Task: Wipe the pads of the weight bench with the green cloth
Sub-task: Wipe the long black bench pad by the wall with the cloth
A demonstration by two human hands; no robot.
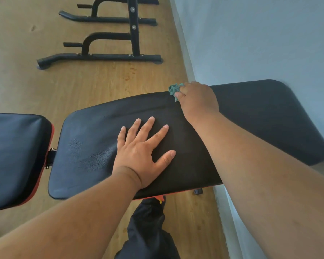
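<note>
The weight bench's long black back pad (94, 139) stretches across the middle of the view, with its shorter seat pad (15, 157) at the left, edged in red. My left hand (144, 148) lies flat on the back pad, fingers spread and straight. My right hand (196, 99) reaches to the pad's far edge and grips the bunched green cloth (174, 89), which pokes out past the fingers and touches the pad's far rim.
A black metal rack frame (105, 57) stands on the wooden floor (94, 81) beyond the bench. A pale wall (260, 43) runs along the right, close to the bench's right end. My dark trouser leg (148, 230) shows below the pad.
</note>
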